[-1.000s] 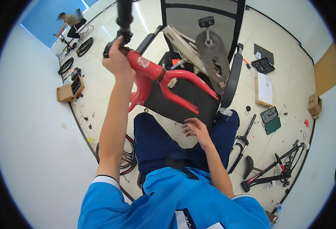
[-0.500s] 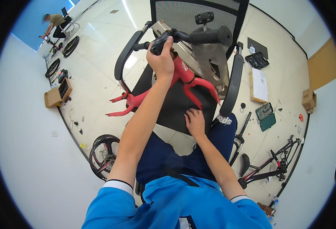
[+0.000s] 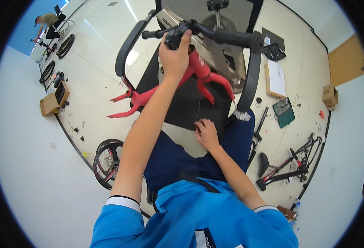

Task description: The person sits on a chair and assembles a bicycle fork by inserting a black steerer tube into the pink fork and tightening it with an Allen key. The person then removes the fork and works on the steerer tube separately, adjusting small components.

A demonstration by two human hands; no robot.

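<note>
My left hand [image 3: 173, 60] is closed around the black stem clamp at the middle of a bicycle handlebar [image 3: 235, 39]. Joined below the bar is a small red bicycle frame [image 3: 149, 96] with a red fork [image 3: 217, 80], lying over the black seat of an office chair [image 3: 182, 111]. The fork's prongs point toward the near right. At the seat's front edge rests my right hand [image 3: 207, 134], its fingers loosely bent and slightly apart, with nothing visible in them. Behind the red frame, a grey bicycle frame part [image 3: 221, 53] leans on the chair, with a black pedal [image 3: 217, 5] above it.
Chair armrests [image 3: 128, 49] flank the parts. A wheel [image 3: 107, 163] is on the floor at left, a black frame [image 3: 289, 165] at right. An open green case [image 3: 284, 113], a cardboard box [image 3: 54, 99] and a toolbox [image 3: 274, 52] lie around. Another person [image 3: 45, 22] works at far left.
The handlebar has turned slightly, its right end coming nearer and to the right. My right hand has slid a little left along the seat's front edge. My view has shifted slightly.
</note>
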